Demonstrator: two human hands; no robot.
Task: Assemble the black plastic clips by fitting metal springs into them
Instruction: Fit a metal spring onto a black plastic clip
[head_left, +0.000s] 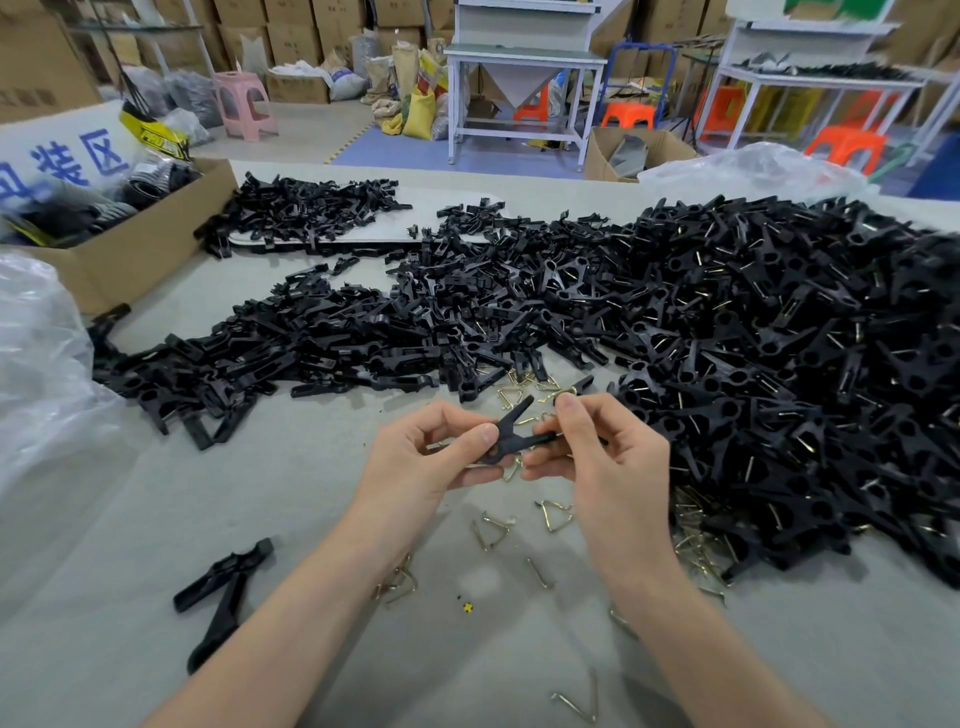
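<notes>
Over the grey counter (311, 493), both hands meet on one black clip (511, 426). The left hand (421, 457) pinches its wide end between thumb and curled fingers (467, 475), and the right hand (608, 457) pinches the narrow end. A brass spring (511, 469) seems to hang just beneath. The heap of clips (779, 364) lies to the right.

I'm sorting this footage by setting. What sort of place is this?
Probably a small factory or warehouse assembly area: a worktable heaped with black plastic clips, loose metal springs scattered on it, and stacked cardboard boxes along the back wall.
</notes>
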